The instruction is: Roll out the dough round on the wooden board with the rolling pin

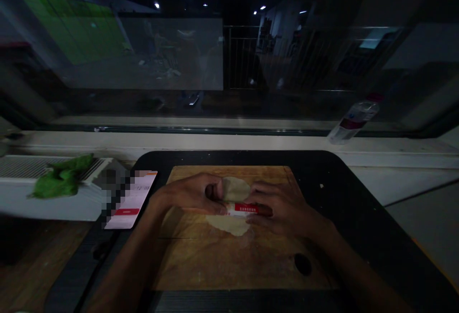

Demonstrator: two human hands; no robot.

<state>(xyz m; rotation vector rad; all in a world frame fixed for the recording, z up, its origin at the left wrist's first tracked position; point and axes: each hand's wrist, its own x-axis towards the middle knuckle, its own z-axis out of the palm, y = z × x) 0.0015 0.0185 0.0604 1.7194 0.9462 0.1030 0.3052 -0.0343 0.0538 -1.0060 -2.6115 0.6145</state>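
A sausage-shaped stick in a red and white printed wrapper (245,209) lies crosswise over a flat, pale sheet of dough (234,189). The dough shows above and below it, on a wooden cutting board (229,267). At the wrapped stick's left end, my left hand (193,192) is closed, with thumb and fingertips on it. Bent fingers of my right hand (285,207) grip the right end from above and below. Part of the dough is hidden under the stick and my fingers.
The board lies on a black table (322,184). To the left are a partly pixelated pink panel (131,203) and a green cloth (62,175) on a white vented unit (21,203). A plastic bottle (355,119) stands on the windowsill (251,141), back right.
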